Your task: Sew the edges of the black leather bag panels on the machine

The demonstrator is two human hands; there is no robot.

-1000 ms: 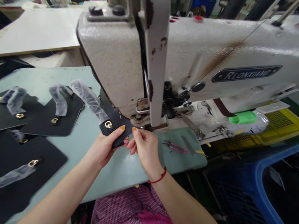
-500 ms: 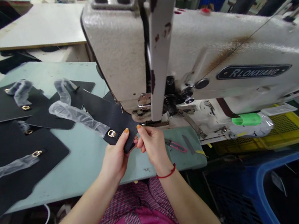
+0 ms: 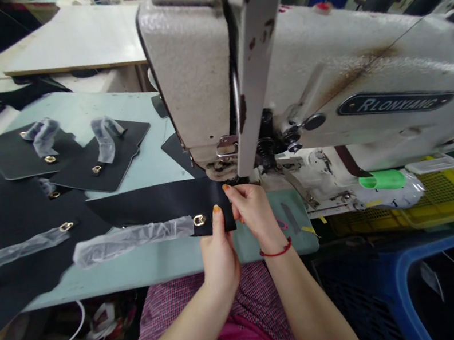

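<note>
A black leather panel (image 3: 158,202) lies under the head of the sewing machine (image 3: 195,82), its long side running left to right. Near its right end is a gold buckle (image 3: 199,220), from which a strap wrapped in clear plastic (image 3: 134,240) stretches left. My left hand (image 3: 220,252) pinches the panel's near right corner, thumb on top beside the buckle and fingers beneath. Just right of it, my right hand (image 3: 250,204) has thumb and fingers closed at the panel's right edge, close to the presser foot area. The needle is hidden.
More black panels (image 3: 121,164) with wrapped straps lie on the pale green table (image 3: 110,279) at left. Snips (image 3: 282,223) are partly hidden behind my right hand, near a grey blade (image 3: 290,217). A blue crate (image 3: 397,280) and a yellow basket (image 3: 452,193) stand at right.
The panel has turned from slanting to lying nearly level, its strap swinging down and straight. My left hand has shifted right with the corner, and my right hand remains at the edge.
</note>
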